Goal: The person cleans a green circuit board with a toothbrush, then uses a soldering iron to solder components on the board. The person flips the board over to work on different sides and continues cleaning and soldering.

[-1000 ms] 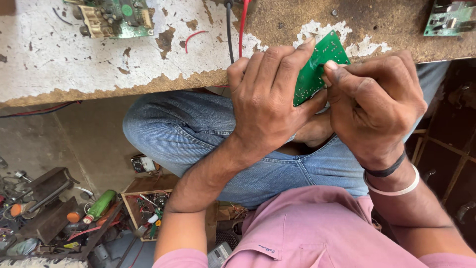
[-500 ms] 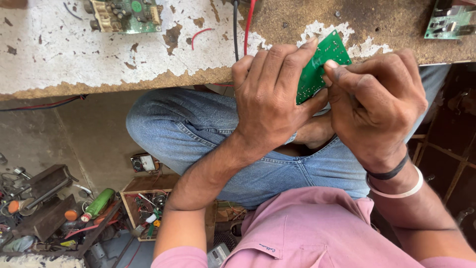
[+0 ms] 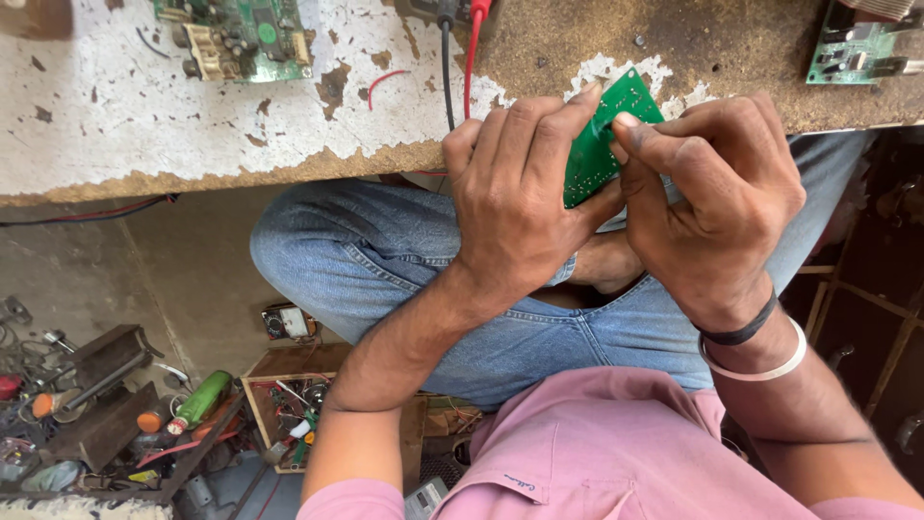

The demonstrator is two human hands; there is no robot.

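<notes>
My left hand (image 3: 515,207) clamps the green board (image 3: 606,135) tilted over my lap, at 6 o'clock of the worktop (image 3: 192,116) edge, steadying it. Right hand (image 3: 707,207) pinches its 3 o'clock edge.

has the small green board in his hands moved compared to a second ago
No. The small green board sits at the same spot against the worn bench edge, pinched between the left hand and right hand as before.

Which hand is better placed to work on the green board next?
Right. The left hand already wraps the board and steadies it, while the right hand has thumb and fingertips on its face, probably freer for fine work.
</notes>
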